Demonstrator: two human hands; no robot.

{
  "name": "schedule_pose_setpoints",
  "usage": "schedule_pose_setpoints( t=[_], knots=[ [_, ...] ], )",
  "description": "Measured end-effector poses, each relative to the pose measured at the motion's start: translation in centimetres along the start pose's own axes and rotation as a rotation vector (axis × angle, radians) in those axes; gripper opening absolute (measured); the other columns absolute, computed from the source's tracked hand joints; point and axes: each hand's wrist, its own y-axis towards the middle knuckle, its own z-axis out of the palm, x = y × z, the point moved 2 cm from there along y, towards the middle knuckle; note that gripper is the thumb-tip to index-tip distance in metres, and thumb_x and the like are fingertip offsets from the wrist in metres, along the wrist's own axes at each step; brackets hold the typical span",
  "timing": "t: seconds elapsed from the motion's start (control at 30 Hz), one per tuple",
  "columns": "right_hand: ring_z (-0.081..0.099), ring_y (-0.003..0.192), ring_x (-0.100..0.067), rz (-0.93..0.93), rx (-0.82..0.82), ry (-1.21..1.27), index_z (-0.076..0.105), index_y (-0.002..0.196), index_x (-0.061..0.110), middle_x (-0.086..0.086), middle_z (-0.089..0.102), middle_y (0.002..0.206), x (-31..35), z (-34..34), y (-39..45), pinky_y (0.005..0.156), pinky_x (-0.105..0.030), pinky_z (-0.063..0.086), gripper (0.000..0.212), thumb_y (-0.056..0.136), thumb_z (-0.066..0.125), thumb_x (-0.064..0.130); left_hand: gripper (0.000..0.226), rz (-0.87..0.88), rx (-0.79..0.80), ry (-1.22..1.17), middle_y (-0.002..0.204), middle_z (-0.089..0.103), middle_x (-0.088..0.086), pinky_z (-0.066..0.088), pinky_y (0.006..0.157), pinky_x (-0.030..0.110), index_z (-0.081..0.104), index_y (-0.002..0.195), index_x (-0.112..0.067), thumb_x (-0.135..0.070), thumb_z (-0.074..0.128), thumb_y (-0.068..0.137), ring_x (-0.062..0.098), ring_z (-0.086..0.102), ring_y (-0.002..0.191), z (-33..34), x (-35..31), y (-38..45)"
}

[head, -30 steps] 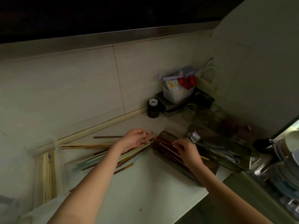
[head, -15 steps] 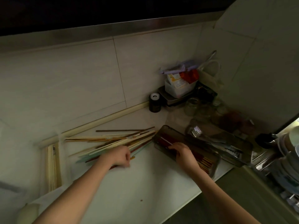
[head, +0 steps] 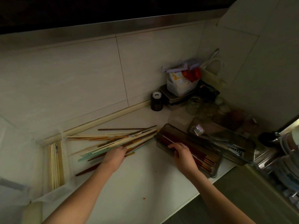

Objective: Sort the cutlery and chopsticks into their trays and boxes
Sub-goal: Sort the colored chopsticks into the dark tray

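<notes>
A loose pile of chopsticks [head: 113, 140], pale, mint and brown, fans across the white counter. My left hand [head: 114, 156] lies on the pile's near side, fingers curled round a few sticks. To the right, a dark long tray [head: 217, 167] holds red-brown chopsticks [head: 203, 160] laid side by side. On its near-left end rests my right hand [head: 181, 153], fingertips on those sticks, holding nothing. Behind that one, a second dark tray [head: 249, 152] holds a fork [head: 198, 130] and other metal cutlery. At the far left, a clear box [head: 64, 159] holds pale chopsticks [head: 55, 165].
A black jar [head: 156, 101], a tub of sauce packets [head: 181, 84] and glass jars [head: 194, 105] crowd the back corner. A dish rack with plates [head: 288, 160] stands at the right. The counter's front edge [head: 199, 194] runs diagonally below my right arm.
My left hand drew back from the tray end of the pile to its near side and curled onto sticks there. My right hand stayed on the red-chopstick tray.
</notes>
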Motion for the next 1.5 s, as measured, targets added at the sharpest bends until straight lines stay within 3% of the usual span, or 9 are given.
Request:
schedule_pose_setpoints(
  t=[0.37, 0.57, 0.73, 0.83, 0.93, 1.1, 1.23, 1.33, 1.5],
  knots=[
    [0.046, 0.120, -0.021, -0.027, -0.032, 0.014, 0.061, 0.114, 0.021, -0.002, 0.053, 0.127, 0.9, -1.2, -0.6, 0.103, -0.030, 0.039, 0.038, 0.089, 0.046, -0.004, 0.037, -0.123, 0.000, 0.174, 0.128, 0.049, 0.012, 0.044, 0.092, 0.036, 0.039, 0.129, -0.005, -0.006, 0.035, 0.092, 0.027, 0.049, 0.118, 1.0, -1.2, 0.3],
    [0.048, 0.124, -0.016, -0.189, -0.104, 0.021, 0.056, 0.127, 0.023, 0.001, 0.055, 0.133, 3.8, -3.0, 0.4, 0.099, -0.022, 0.037, 0.037, 0.093, 0.051, 0.010, 0.043, 0.111, -0.179, 0.139, 0.112, 0.061, 0.014, 0.048, 0.073, 0.041, 0.037, 0.130, -0.010, -0.006, 0.046, 0.088, 0.034, 0.061, 0.100, -2.3, -4.1, 1.0],
    [0.053, 0.117, -0.018, -0.307, -0.073, -0.142, 0.060, 0.124, 0.023, 0.000, 0.060, 0.126, 5.2, -3.0, 0.9, 0.095, -0.033, 0.047, 0.033, 0.092, 0.055, 0.019, 0.048, 0.424, -0.551, 0.110, 0.078, 0.066, 0.003, 0.053, 0.056, 0.026, 0.068, 0.094, -0.013, -0.012, 0.086, 0.050, 0.021, 0.067, 0.070, -6.7, -9.6, 0.8],
    [0.060, 0.101, -0.017, -0.222, -0.146, -0.113, 0.066, 0.114, 0.021, -0.001, 0.066, 0.110, 3.7, -4.0, 0.7, 0.083, -0.027, 0.050, 0.025, 0.092, 0.055, 0.016, 0.038, 0.524, -0.539, 0.009, 0.089, 0.066, 0.007, 0.053, 0.067, 0.032, 0.062, 0.104, -0.010, -0.009, 0.076, 0.068, 0.024, 0.065, 0.081, -7.4, -11.9, 1.5],
    [0.061, 0.092, -0.017, -0.086, -0.235, -0.190, 0.066, 0.109, 0.023, 0.000, 0.065, 0.106, 0.6, -5.8, 0.0, 0.072, -0.026, 0.050, 0.021, 0.093, 0.054, 0.017, 0.023, 0.472, -0.424, -0.019, 0.107, 0.061, 0.008, 0.043, 0.082, 0.035, 0.053, 0.116, -0.012, -0.023, 0.045, 0.097, 0.027, 0.057, 0.102, -7.0, -12.5, 3.0],
    [0.059, 0.085, -0.015, 0.141, -0.297, -0.257, 0.063, 0.106, 0.026, 0.002, 0.063, 0.105, -5.4, -8.2, -2.6, 0.054, -0.020, 0.036, 0.019, 0.093, 0.051, 0.020, 0.027, 0.401, -0.359, 0.025, 0.125, 0.053, 0.007, 0.030, 0.091, 0.034, 0.049, 0.122, -0.016, -0.023, 0.042, 0.097, 0.025, 0.046, 0.119, -6.2, -11.6, 5.2],
    [0.058, 0.090, -0.019, 0.254, -0.294, -0.329, 0.062, 0.108, 0.024, -0.001, 0.064, 0.104, -7.0, -8.3, -3.9, 0.069, -0.034, 0.051, 0.022, 0.089, 0.055, 0.017, 0.028, 0.209, -0.311, -0.035, 0.125, 0.055, 0.004, 0.031, 0.090, 0.034, 0.049, 0.122, -0.018, -0.017, 0.047, 0.095, 0.023, 0.048, 0.116, -6.4, -10.6, 6.3],
    [0.052, 0.108, -0.021, 0.274, -0.206, -0.465, 0.063, 0.115, 0.026, 0.003, 0.064, 0.113, -7.6, -7.9, -4.0, 0.091, -0.037, 0.044, 0.025, 0.092, 0.053, 0.023, 0.036, 0.106, -0.263, -0.051, 0.118, 0.060, 0.007, 0.033, 0.087, 0.036, 0.044, 0.123, -0.016, -0.007, 0.048, 0.089, 0.026, 0.052, 0.111, -6.0, -8.9, 6.4],
    [0.048, 0.117, -0.020, 0.247, -0.196, -0.494, 0.062, 0.118, 0.031, 0.006, 0.062, 0.117, -7.1, -7.1, -3.9, 0.103, -0.040, 0.028, 0.026, 0.095, 0.050, 0.031, 0.024, 0.052, -0.208, -0.012, 0.116, 0.062, 0.005, 0.038, 0.086, 0.036, 0.050, 0.117, -0.016, -0.016, 0.041, 0.095, 0.025, 0.056, 0.108, -4.0, -6.2, 5.3]
  ],
)
